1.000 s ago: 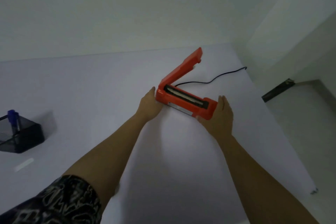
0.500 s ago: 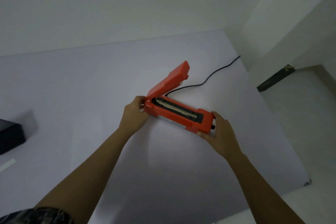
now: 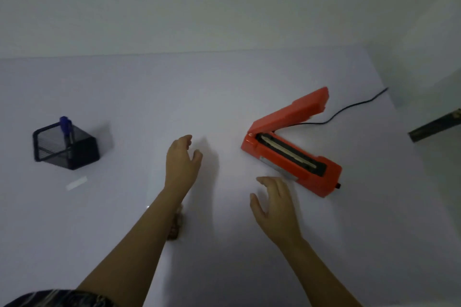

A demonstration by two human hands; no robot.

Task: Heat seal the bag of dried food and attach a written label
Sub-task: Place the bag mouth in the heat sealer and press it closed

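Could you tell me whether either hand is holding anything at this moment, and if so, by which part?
Nothing is held: the left hand and right hand are open, clear of the sealer.

Left hand [image 3: 183, 164]: no longer gripping the hinge end of the heat sealer [image 3: 291, 154]; now hovering over the tabletop [image 3: 149, 97] with fingers loosely spread, well apart from the sealer, which is lying off to this grip's right.
Right hand [image 3: 275, 204]: having let go of the sealer's knob end; now hanging open, fingers spread, just short of the sealer's near long side.
Heat sealer: no longer being held between the two grips; resting alone on the tabletop, lid raised as before, beyond and right of the right grip.
View: swinging left, so the mesh pen holder [image 3: 66, 144] and the white label strip [image 3: 76, 182] are showing far left of the left grip.
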